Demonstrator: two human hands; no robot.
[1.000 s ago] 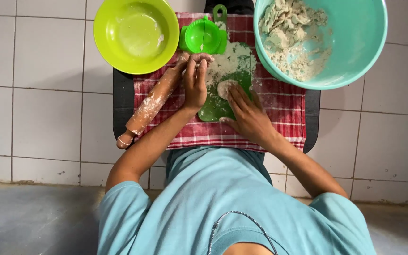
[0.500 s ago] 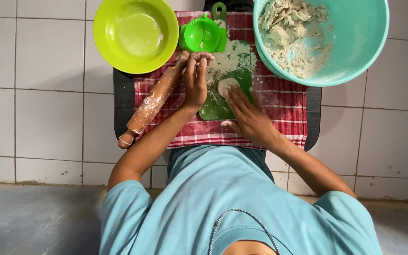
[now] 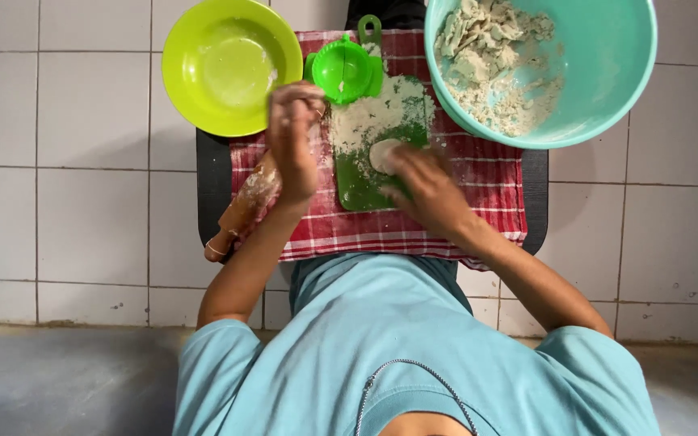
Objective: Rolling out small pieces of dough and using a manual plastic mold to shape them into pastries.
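Note:
A small flat dough disc [image 3: 381, 153] lies on a floured green cutting board [image 3: 365, 190]. My right hand [image 3: 426, 187] grips the disc at its near edge, fingers bent over it. My left hand [image 3: 292, 141] hovers just left of the board with its fingers bunched together; nothing shows between them. A floury wooden rolling pin [image 3: 242, 211] lies slanted under my left wrist, on the red checked cloth [image 3: 486, 190].
A lime-green bowl [image 3: 232, 64] sits at the back left and a green round dumpling press [image 3: 347, 69] beside it. A teal bowl [image 3: 607, 73] with crumbly dough stands at the back right. The cloth covers a black tray [image 3: 210, 186] on a white tiled floor.
My left hand has lifted off the board and drawn back to the left, fingers bunching. My right hand stays on the dough disc.

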